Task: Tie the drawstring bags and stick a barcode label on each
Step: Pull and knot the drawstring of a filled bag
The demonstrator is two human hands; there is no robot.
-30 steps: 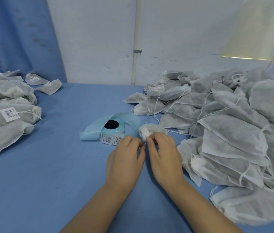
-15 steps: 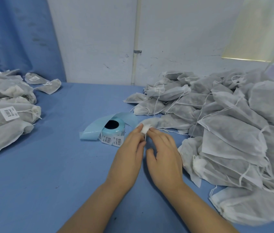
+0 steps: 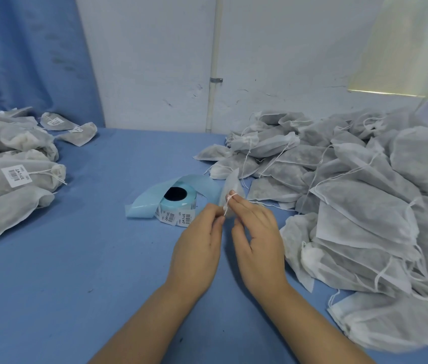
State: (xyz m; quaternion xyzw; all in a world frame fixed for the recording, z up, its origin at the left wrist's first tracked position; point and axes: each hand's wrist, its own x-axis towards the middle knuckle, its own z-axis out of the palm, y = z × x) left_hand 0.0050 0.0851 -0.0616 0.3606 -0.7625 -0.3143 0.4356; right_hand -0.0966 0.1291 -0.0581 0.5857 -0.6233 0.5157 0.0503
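Fingers (image 3: 237, 204) of the right hand (image 3: 258, 240) are held partly extended, with a white drawstring (image 3: 225, 210) looped round the index tip, while its free end is pinched between thumb and forefinger of the left hand (image 3: 197, 245). The small drawstring bag (image 3: 230, 183) (white, gathered at the neck) is gripped upright at the right fingertips, just above the blue table (image 3: 76, 271) and beside the label roll (image 3: 178, 204). Untied bags (image 3: 365, 195) are heaped at the right; labelled bags (image 3: 18, 177) are piled far left.

label roll (image 3: 174, 206) between two bag piles (image 3: 365, 200).
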